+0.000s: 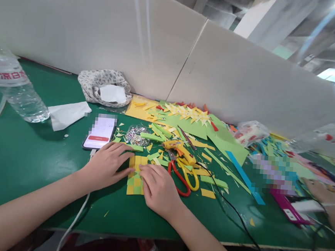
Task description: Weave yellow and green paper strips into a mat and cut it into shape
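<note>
Both hands lie flat and unclenched on a yellow-green woven paper mat [135, 176], left hand [106, 166] and right hand [158, 188] seemingly pinning its strips so the weave stays put. Just right of the right hand lie scissors [181, 175]; a phone [100, 132] sits beyond the left.

A craft workshop in an industrial hall. The green worktop [22, 156] carries paper scraps [209, 181], scissors [182, 177] and a glue gun [180, 149]. White partition boards [232, 76] back it.

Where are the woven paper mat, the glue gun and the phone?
woven paper mat [135, 181]: head view, its checkered middle.
glue gun [179, 147]: head view, its yellow body.
phone [101, 132]: head view, its lit screen.
</note>
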A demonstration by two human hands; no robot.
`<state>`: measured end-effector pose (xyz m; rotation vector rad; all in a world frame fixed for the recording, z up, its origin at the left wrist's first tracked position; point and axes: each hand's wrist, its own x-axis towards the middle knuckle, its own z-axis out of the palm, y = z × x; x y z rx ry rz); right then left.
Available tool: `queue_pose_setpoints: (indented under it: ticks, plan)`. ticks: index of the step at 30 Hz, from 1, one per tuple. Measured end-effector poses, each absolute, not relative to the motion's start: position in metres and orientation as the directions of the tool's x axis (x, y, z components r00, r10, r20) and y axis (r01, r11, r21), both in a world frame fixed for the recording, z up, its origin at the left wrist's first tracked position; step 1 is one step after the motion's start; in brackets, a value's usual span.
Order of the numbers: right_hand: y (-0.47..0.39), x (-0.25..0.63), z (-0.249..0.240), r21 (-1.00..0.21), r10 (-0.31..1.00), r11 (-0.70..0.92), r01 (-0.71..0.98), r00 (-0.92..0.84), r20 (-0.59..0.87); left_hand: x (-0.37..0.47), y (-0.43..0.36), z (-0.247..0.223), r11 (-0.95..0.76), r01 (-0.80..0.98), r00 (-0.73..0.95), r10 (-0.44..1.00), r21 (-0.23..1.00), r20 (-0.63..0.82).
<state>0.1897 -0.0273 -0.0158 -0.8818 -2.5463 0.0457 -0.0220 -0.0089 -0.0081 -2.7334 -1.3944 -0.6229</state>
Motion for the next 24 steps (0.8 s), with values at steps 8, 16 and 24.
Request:
queue_pose_setpoints:
  ticks: [8, 16, 24]
  plan:
    - [-0.0292, 0.1889, -0.0139, -0.116, 0.571, 0.807, 0.578, -0.716, 0.401, -0.0246, -0.0052, -0.0100, -0.579, 0.784, 0.472, 0.789, 0.221, 0.393]
    - [-0.0300, 0.1870, -0.0093, -0.121, 0.518, 0.848, 0.516, -0.759, 0.395, -0.0200, -0.0054, -0.0082, -0.555, 0.669, 0.445, 0.832, 0.495, 0.332]
    - [-0.0305, 0.1876, -0.0083, -0.091, 0.506, 0.855, 0.511, -0.783, 0.361, -0.0183, -0.0072, -0.0124, -0.563, 0.736, 0.459, 0.823, 0.375, 0.334]
